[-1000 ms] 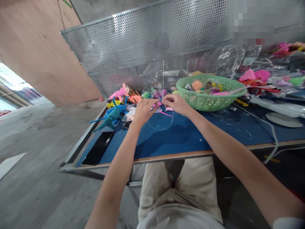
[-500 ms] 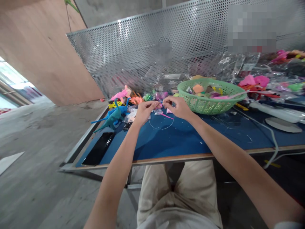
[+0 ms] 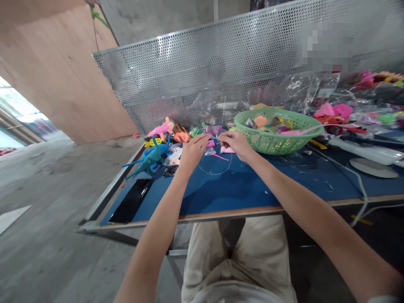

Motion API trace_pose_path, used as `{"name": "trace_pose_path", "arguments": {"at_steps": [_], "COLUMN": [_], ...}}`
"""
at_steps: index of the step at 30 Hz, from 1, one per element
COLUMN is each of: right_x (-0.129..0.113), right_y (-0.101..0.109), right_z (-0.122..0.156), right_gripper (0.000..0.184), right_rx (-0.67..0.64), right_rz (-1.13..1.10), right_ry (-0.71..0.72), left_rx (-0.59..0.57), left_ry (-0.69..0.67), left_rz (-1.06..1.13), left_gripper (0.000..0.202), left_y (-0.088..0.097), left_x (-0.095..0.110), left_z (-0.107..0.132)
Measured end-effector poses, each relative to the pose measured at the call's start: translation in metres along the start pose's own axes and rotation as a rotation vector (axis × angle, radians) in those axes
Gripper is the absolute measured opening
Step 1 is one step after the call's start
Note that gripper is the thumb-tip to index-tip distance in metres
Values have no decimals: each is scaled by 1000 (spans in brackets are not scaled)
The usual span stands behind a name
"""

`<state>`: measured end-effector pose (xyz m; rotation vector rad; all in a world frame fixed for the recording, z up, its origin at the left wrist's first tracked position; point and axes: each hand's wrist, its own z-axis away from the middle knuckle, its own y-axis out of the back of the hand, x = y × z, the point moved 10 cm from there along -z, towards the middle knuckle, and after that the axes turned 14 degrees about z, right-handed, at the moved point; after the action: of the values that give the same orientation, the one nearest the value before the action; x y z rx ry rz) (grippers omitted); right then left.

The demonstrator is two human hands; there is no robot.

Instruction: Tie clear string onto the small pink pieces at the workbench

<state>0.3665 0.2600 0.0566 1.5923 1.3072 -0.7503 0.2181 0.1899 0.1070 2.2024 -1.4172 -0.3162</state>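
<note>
My left hand (image 3: 193, 152) and my right hand (image 3: 235, 144) meet over the blue table (image 3: 240, 185), fingers pinched together. Between them runs a thin clear cord (image 3: 217, 170) that loops down onto the table and also rises upward from the fingertips. A small pink piece (image 3: 211, 143) sits at the pinch of my left hand. Another pink piece (image 3: 226, 150) lies just under my right hand. A pink strip (image 3: 221, 157) lies on the table beneath the hands.
A green basket (image 3: 277, 143) of coloured toys stands right of my hands. Teal dinosaur toys (image 3: 151, 156) and pink and orange figures lie to the left. A black phone (image 3: 130, 201) lies near the left front edge. A perforated metal panel (image 3: 202, 75) backs the table; plastic bags pile at right.
The camera has dipped slightly and both hands shifted a little right and down. The pinch on the cord stays, and its upright end shows again above the fingers.
</note>
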Motion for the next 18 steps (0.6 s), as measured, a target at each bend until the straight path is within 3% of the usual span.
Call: {"name": "trace_pose_path", "arguments": {"at_steps": [3,7,13,18], "right_x": [0,-13,-43,-52], "right_y": [-3,-3,-3,-5], "right_z": [1,6,17,24], "right_gripper": [22,21,23,23], "right_rx": [-29,-28,30,73], "right_rz": [-18,20,247,368], "right_ry": [-13,65,255,341], "left_rx": [-31,-25,-73,-52], "left_ry": [-102,-116,-9,117], "left_rz": [-56,-92,-121,-55], "left_gripper": [26,25,25,24], "left_y": [-5,-5,-9,-6], "left_x": [4,1,-8,-15], "left_z": [3,4,4,2]}}
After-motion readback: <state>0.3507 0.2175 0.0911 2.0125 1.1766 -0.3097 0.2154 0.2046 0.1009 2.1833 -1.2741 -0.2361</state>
